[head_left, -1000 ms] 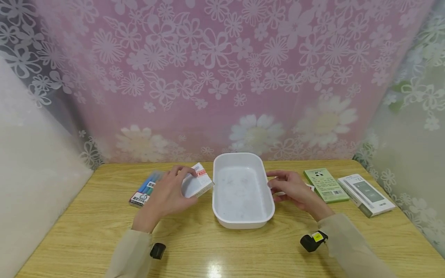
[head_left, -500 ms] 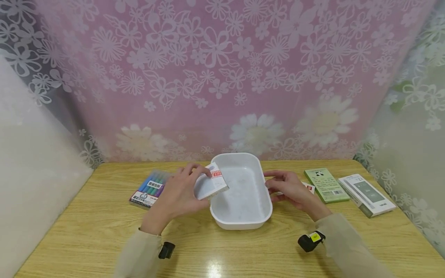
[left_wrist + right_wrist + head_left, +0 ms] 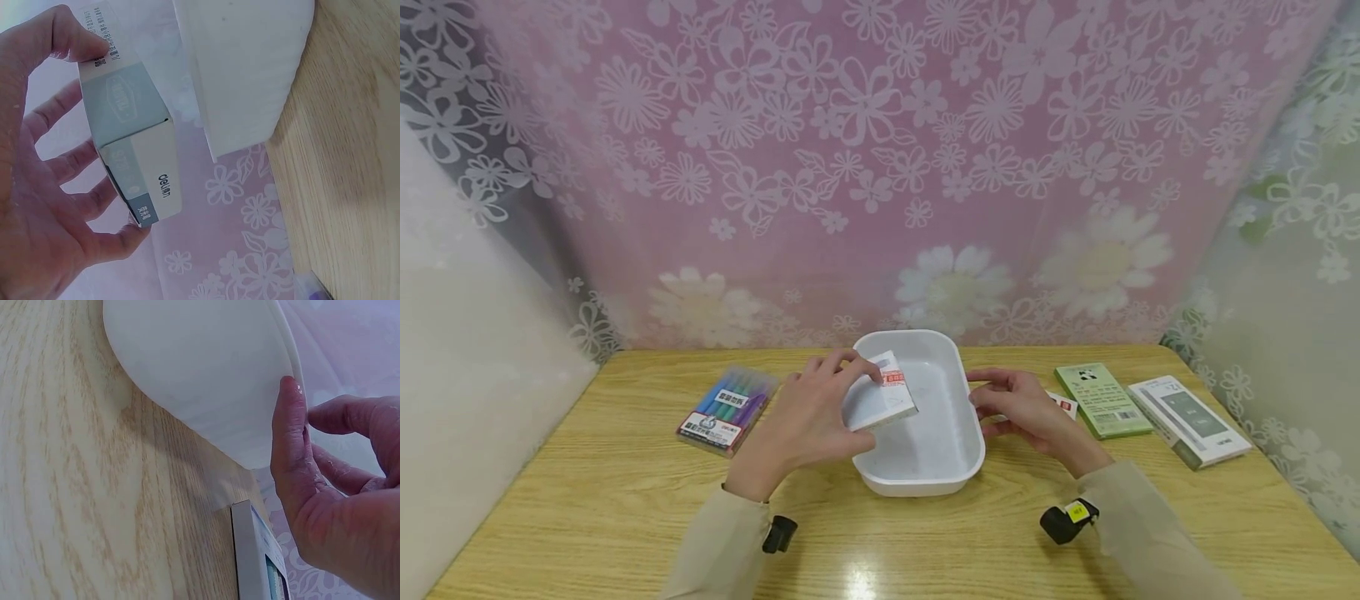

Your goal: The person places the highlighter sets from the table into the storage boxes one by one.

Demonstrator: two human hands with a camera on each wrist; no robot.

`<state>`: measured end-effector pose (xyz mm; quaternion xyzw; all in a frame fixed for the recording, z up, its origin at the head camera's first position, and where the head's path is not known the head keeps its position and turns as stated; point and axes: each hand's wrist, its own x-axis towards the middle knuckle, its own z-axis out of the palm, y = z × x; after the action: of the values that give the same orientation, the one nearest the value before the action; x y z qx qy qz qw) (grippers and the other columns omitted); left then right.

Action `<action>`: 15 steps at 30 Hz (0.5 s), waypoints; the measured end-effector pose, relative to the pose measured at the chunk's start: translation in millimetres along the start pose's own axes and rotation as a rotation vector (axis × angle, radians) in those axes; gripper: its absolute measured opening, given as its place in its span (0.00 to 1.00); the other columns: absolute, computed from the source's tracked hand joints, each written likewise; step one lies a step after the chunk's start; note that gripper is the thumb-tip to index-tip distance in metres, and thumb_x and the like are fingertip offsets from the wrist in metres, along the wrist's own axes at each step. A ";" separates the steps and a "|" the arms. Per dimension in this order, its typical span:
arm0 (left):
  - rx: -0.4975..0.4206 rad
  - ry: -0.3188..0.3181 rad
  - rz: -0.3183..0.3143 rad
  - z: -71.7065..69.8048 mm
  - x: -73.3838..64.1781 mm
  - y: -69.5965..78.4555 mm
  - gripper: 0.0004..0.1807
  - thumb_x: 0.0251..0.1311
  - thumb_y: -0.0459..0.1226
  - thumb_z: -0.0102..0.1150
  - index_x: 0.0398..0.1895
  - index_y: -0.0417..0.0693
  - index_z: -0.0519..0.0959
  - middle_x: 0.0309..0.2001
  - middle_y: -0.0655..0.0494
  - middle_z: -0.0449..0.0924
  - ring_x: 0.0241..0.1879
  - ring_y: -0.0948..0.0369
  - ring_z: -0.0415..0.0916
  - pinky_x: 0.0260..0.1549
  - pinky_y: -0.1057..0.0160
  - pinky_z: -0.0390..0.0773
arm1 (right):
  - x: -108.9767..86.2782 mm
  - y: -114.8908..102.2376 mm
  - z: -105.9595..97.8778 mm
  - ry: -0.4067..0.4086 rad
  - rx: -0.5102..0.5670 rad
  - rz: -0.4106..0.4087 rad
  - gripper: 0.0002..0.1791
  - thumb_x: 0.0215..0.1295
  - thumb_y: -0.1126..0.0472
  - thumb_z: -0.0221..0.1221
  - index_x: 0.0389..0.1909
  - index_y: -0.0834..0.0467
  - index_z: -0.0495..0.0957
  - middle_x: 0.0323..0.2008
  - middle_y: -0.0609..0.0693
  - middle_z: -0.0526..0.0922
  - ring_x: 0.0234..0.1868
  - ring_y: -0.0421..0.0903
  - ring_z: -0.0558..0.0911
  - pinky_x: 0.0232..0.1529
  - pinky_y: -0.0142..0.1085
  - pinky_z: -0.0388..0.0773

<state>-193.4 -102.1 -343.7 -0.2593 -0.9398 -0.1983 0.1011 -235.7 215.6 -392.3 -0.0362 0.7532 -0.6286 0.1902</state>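
My left hand (image 3: 812,412) grips a small white and grey-blue box (image 3: 887,392) marked "deli", thumb on one side and fingers on the other. The box is tilted and overlaps the left part of a white plastic tub (image 3: 928,450) in the head view. In the left wrist view the box (image 3: 134,125) shows beside the tub's outer wall (image 3: 250,69). My right hand (image 3: 1026,408) pinches the tub's right rim; in the right wrist view one finger (image 3: 290,425) lies along the outer wall and another fingertip meets the rim.
A clear pack of coloured pens (image 3: 726,408) lies at left. Partly hidden behind my right hand is a white box with a red mark (image 3: 1063,404). Farther right are a green box (image 3: 1103,400) and a white-and-grey box (image 3: 1191,421). A flowered curtain (image 3: 880,208) hangs behind the table.
My left hand has carried the box rightward from beside the tub to over its left part. The tub and my right hand have shifted slightly left. The pen pack has come into full view.
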 end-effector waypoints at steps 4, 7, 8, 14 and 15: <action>0.001 -0.004 0.025 3.6 4.2 2.6 0.28 0.44 0.50 0.64 0.55 0.72 0.74 0.62 0.59 0.72 0.55 0.51 0.72 0.44 0.47 0.74 | 0.0 -0.4 0.0 -0.004 0.000 0.005 0.33 0.72 0.60 0.58 0.73 0.66 0.63 0.40 0.49 0.85 0.38 0.42 0.86 0.36 0.35 0.87; 0.000 -0.007 0.045 6.3 7.2 5.5 0.28 0.44 0.50 0.64 0.55 0.73 0.74 0.61 0.61 0.72 0.53 0.51 0.72 0.43 0.48 0.73 | 0.2 -0.7 -0.5 -0.005 -0.003 0.009 0.33 0.71 0.60 0.59 0.74 0.66 0.63 0.41 0.50 0.85 0.39 0.43 0.86 0.36 0.36 0.87; 0.002 -0.008 0.052 7.2 8.2 6.5 0.28 0.44 0.50 0.64 0.55 0.73 0.75 0.61 0.61 0.72 0.53 0.52 0.72 0.42 0.48 0.73 | 0.2 -0.7 -0.8 -0.005 -0.005 0.011 0.33 0.71 0.60 0.59 0.74 0.66 0.62 0.41 0.50 0.85 0.39 0.43 0.86 0.37 0.36 0.87; 0.011 -0.038 0.082 13.7 13.4 12.2 0.29 0.45 0.49 0.64 0.56 0.73 0.74 0.61 0.60 0.71 0.50 0.53 0.70 0.39 0.50 0.70 | 0.9 0.0 -1.0 -0.001 -0.010 0.018 0.34 0.72 0.60 0.58 0.74 0.65 0.62 0.43 0.51 0.85 0.40 0.44 0.86 0.38 0.36 0.87; 0.012 -0.043 0.088 14.8 14.2 12.9 0.29 0.45 0.49 0.65 0.56 0.73 0.75 0.61 0.60 0.71 0.49 0.53 0.70 0.39 0.51 0.70 | 1.0 0.2 -0.9 0.000 -0.011 0.019 0.33 0.72 0.60 0.58 0.74 0.65 0.62 0.43 0.51 0.86 0.40 0.44 0.86 0.38 0.36 0.87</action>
<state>-199.9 -79.3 -348.8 -0.3039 -0.9306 -0.1826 0.0912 -236.9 216.2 -392.7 -0.0300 0.7571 -0.6225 0.1959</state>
